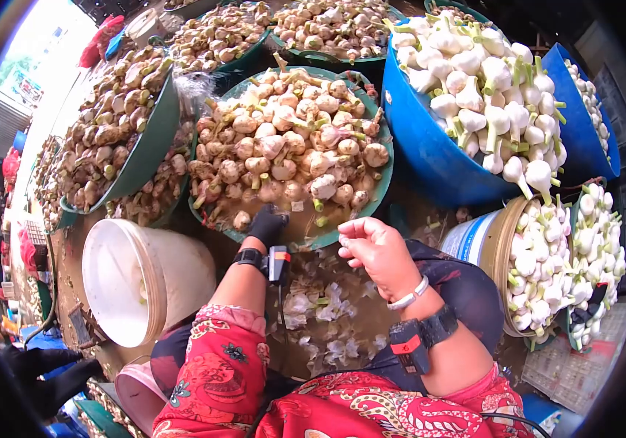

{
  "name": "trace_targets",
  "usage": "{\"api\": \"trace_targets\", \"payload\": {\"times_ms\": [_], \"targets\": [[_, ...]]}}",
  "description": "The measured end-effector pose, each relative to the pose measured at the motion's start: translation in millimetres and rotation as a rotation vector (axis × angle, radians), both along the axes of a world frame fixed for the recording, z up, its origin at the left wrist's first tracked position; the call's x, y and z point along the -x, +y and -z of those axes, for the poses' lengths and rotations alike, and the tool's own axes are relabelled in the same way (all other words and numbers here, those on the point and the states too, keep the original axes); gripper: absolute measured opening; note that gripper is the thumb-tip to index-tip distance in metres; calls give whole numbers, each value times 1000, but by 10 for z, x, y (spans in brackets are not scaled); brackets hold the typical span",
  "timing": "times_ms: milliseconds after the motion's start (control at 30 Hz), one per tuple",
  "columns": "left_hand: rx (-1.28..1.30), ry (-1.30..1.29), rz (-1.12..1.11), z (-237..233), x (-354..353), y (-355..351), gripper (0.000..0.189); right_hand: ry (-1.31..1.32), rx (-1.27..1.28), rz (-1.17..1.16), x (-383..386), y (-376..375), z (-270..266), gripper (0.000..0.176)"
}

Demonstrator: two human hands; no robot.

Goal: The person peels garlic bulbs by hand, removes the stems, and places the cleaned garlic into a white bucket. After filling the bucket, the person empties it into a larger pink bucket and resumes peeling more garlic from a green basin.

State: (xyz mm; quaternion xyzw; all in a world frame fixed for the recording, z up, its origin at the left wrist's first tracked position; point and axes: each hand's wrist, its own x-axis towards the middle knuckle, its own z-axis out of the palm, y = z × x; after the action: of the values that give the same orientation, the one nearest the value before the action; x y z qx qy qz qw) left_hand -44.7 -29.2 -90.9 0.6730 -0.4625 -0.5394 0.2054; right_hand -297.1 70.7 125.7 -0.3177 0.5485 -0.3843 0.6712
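Note:
My left hand (268, 223), in a black glove, is at the near edge of a green tub (384, 171), over muddy water. Garlic bulbs (273, 146), soil-stained and with short stems, are heaped in that tub, right in front of the glove. Its fingers merge into one dark shape, so their grip does not show. To the right, my bare right hand (380, 254) hovers just outside the tub's rim. Its fingers are curled in toward the thumb, and nothing shows between them. Pale garlic skins (327, 306) lie on the wet ground between my forearms.
A blue tub (430, 139) heaped with cleaned white garlic stands at the right. Below it, a tilted bucket (482, 237) holds more white bulbs. At the left, a white bucket (181, 266) lies on its side. Green tubs (134, 171) of unwashed garlic line the back and left.

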Motion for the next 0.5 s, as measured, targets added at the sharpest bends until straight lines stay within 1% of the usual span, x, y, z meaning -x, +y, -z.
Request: {"api": "trace_targets", "payload": {"times_ms": [67,100,133,200,233,267,300,333,367,400,433,467,500], "targets": [[95,-141,97,58,74,12,62,-9,9,1,-6,-30,-22,19],[93,107,32,255,3,7,67,-12,12,6,-15,-38,-19,19],[94,100,35,218,-25,84,67,-19,13,8,-35,-39,-11,19],[192,74,89,-78,7,216,81,-34,11,-19,-68,-41,9,20],[-164,257,-67,-491,57,248,83,-34,19,-17,-86,-43,48,20],[-158,256,-68,-778,121,305,83,14,55,-50,-124,-35,107,26],[-68,459,-170,-1019,197,387,82,60,89,-84,-174,-3,119,33],[27,660,-270,-1273,272,488,81,57,93,-87,-242,32,25,33],[90,713,-240,-1591,345,611,73,-44,51,-44,-326,48,-127,42],[103,711,-239,-1779,375,722,73,-144,11,-1,-389,79,-240,52],[181,663,-187,-1926,396,841,68,-209,93,-46,-440,97,-98,64],[260,613,-138,-2028,395,955,64,-210,105,-54,-471,124,-11,64],[211,729,-141,-2099,355,1059,58,-204,234,-76,-507,148,52,62]]}}
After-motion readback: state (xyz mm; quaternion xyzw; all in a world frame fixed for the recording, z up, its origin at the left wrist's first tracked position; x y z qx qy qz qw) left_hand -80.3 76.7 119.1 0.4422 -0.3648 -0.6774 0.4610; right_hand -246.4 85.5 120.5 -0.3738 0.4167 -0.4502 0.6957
